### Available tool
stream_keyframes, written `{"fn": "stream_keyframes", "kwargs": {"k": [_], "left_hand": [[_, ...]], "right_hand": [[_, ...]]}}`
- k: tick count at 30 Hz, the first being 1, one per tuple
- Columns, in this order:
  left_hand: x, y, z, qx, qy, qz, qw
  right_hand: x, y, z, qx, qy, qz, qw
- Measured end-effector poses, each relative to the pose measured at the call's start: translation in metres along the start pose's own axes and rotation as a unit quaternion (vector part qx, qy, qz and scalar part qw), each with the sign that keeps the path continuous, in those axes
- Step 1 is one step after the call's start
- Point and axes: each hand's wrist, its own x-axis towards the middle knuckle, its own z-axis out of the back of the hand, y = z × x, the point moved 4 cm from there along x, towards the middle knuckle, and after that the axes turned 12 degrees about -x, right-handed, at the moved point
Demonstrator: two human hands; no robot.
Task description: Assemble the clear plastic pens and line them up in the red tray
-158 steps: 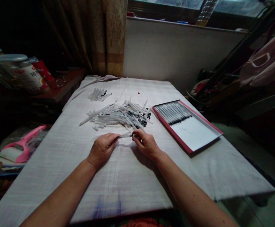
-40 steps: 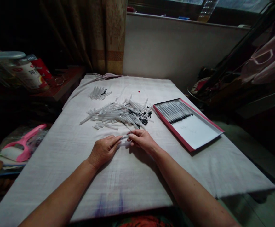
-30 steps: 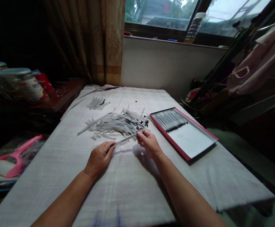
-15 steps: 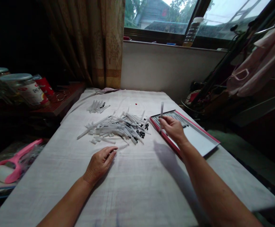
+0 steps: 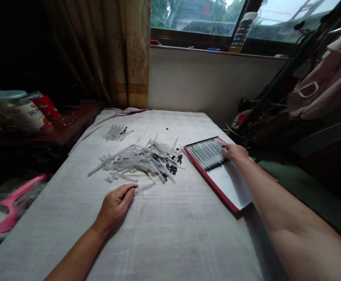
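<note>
A heap of clear plastic tubes and small black caps (image 5: 141, 160) lies in the middle of a table covered with white cloth (image 5: 170, 230). My left hand (image 5: 116, 203) rests palm down on the cloth just in front of the heap, fingers loosely out, holding nothing. My right hand (image 5: 234, 152) reaches over a shallow red-edged tray (image 5: 231, 191); its fingertips touch the right end of a row of assembled tubes (image 5: 207, 153) lined up in the tray. Whether a tube is still between those fingers is hidden.
A small separate bunch of tubes (image 5: 116, 132) lies at the far left of the cloth, and a tiny red dot (image 5: 167, 128) beyond the heap. Jars (image 5: 18, 111) stand on a side shelf at left, a pink tool (image 5: 10, 199) below. Curtain and window behind.
Both hands held one tube in front of the heap; my right hand then carried it up and over to the tray and lowered onto the row. My left hand stayed on the cloth.
</note>
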Motion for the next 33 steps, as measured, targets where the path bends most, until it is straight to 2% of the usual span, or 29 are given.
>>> {"fn": "stream_keyframes", "kwargs": {"k": [6,13,17,20,23,25,27,29,33], "left_hand": [[0.0,0.0,0.0,-0.002,0.004,0.007,1.0],[0.0,0.0,-0.001,-0.002,0.005,0.013,1.0],[0.0,0.0,-0.001,-0.016,0.002,0.019,1.0],[0.0,0.0,-0.001,-0.029,0.006,0.028,0.999],[0.001,0.0,-0.001,-0.038,0.007,0.031,0.999],[0.001,0.001,-0.001,-0.041,0.005,0.035,0.999],[0.0,0.003,-0.002,-0.047,0.004,0.042,0.998],[0.0,0.004,-0.003,-0.052,0.005,0.048,0.998],[-0.001,0.005,-0.004,-0.055,0.009,0.043,0.998]], "right_hand": [[0.014,0.008,-0.005,-0.015,-0.008,0.031,0.999],[0.01,0.013,-0.006,-0.02,0.009,0.037,0.999],[0.002,0.014,-0.001,-0.022,0.011,0.035,0.999],[-0.008,0.02,0.012,-0.017,-0.016,0.034,0.999],[-0.024,0.043,0.034,0.006,-0.097,0.067,0.993],[-0.04,0.067,0.05,0.032,-0.149,0.11,0.982],[-0.06,0.095,0.064,0.054,-0.171,0.165,0.97],[-0.086,0.125,0.073,0.064,-0.156,0.24,0.956],[-0.142,0.166,0.075,0.066,-0.046,0.364,0.928]]}}
